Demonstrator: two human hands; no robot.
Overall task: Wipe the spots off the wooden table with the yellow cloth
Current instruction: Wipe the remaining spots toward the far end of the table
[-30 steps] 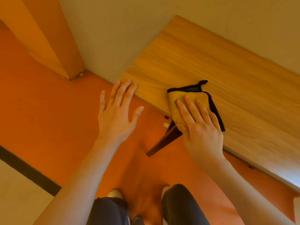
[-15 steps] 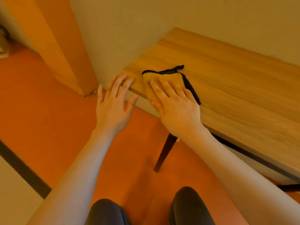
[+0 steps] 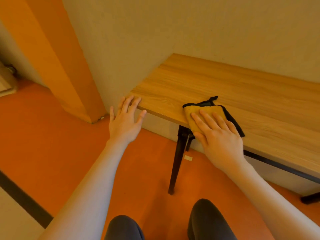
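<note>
One yellow cloth [image 3: 205,116] lies under the flat right hand [image 3: 220,137]; left hand [image 3: 125,122] spread, empty.

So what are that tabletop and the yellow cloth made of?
The tabletop looks like wood or a wood-look laminate: straight printed-looking grain, smooth matte surface, thin edge. The yellow cloth seems a soft, fuzzy microfibre with black stitched edging, folded under the right hand.

Two bare forearms, no sleeves, watch or rings visible; left hand [image 3: 125,123] and right hand [image 3: 220,141] ungloved; dark grey fabric trousers [image 3: 206,220] cover both knees.
</note>
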